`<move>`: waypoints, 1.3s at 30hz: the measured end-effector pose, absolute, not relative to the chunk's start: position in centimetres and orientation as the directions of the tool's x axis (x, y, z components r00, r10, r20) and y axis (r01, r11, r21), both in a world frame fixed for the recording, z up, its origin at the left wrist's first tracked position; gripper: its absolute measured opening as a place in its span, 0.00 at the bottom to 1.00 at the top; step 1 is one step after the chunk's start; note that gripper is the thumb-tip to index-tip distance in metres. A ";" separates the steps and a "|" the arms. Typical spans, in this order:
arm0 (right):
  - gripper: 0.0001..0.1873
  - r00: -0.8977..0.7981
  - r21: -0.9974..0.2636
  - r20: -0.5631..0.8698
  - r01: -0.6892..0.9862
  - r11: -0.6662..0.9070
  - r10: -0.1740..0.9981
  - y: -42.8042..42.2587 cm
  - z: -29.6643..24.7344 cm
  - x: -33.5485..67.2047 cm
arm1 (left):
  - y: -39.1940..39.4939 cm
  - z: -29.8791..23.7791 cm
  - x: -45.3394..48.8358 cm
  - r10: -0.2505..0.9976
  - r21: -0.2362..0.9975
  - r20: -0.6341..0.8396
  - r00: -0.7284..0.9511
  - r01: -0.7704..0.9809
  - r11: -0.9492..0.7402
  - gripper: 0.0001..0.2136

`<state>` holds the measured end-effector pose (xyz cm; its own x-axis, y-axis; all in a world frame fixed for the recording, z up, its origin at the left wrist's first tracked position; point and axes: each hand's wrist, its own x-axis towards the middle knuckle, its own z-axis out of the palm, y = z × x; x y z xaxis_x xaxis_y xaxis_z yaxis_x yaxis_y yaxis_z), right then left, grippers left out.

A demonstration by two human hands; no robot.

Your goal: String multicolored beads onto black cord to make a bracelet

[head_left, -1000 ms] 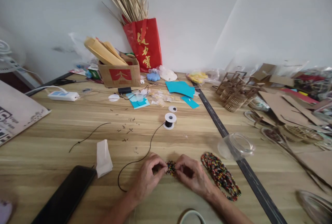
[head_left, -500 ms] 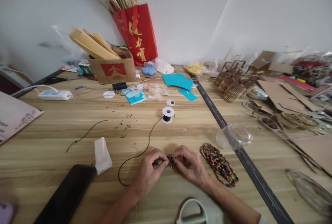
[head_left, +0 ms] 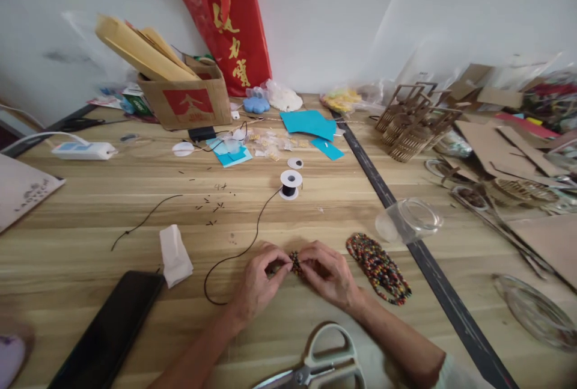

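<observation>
Nearest the camera, at the counter's front edge, lie pale-handled scissors, with a dark phone off to the near left. Just beyond, both hands meet at centre: the left hand and the right hand each pinch, fingertips together, a small cluster of coloured beads between them, low over the wood. Black cord loops from the left hand and runs away to a white spool further back. Right of the right hand, a coil of beaded strands lies flat. A folded white tissue sits left, and a clear plastic cup lies tipped at right. Far back stand a cardboard box and a red bag against the wall.
</observation>
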<state>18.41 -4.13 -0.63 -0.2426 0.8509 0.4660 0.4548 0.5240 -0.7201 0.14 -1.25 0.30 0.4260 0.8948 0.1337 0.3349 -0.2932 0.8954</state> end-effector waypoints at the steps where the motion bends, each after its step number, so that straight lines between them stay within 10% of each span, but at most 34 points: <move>1: 0.05 -0.248 -0.721 0.463 0.453 0.524 0.851 -4.1 -0.6 18.4 | -1.2 0.3 0.1 0.895 0.894 0.131 0.426 0.339 -0.292 0.04; 39: 0.04 -0.287 -0.754 0.403 0.434 0.493 0.869 -4.2 -0.7 18.4 | -1.4 -0.8 -0.1 0.886 0.899 0.171 0.431 0.300 -0.319 0.03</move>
<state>18.41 -4.16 -0.70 -0.2871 0.8690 0.4030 0.4342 0.4931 -0.7539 -0.13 -1.38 -0.76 0.4309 0.8861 0.1709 0.2996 -0.3191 0.8991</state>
